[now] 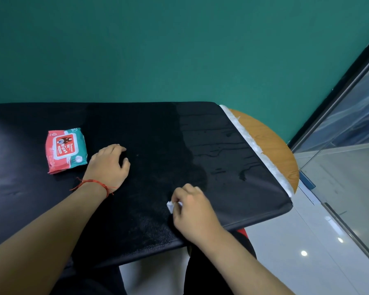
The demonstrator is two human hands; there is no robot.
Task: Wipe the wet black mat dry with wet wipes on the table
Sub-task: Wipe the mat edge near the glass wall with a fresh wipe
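Observation:
A black mat (149, 133) covers the table from left to right. Streaks and small pools of water glisten on its right part (228, 158). My right hand (194, 211) rests near the mat's front edge, its fingers pinched on a crumpled white wipe (171, 205) that touches the mat. My left hand (110, 165) lies palm down on the mat with fingers curled loosely, holding nothing; a red thread circles its wrist. A red and teal pack of wet wipes (65, 150) lies flat just left of that hand.
A round wooden table top (273, 143) sticks out beyond the mat's right end, with a white strip (256, 145) along that edge. A green wall stands behind. Glass panels and a pale tiled floor (320, 252) are at the right. My dark-clothed legs show below the front edge.

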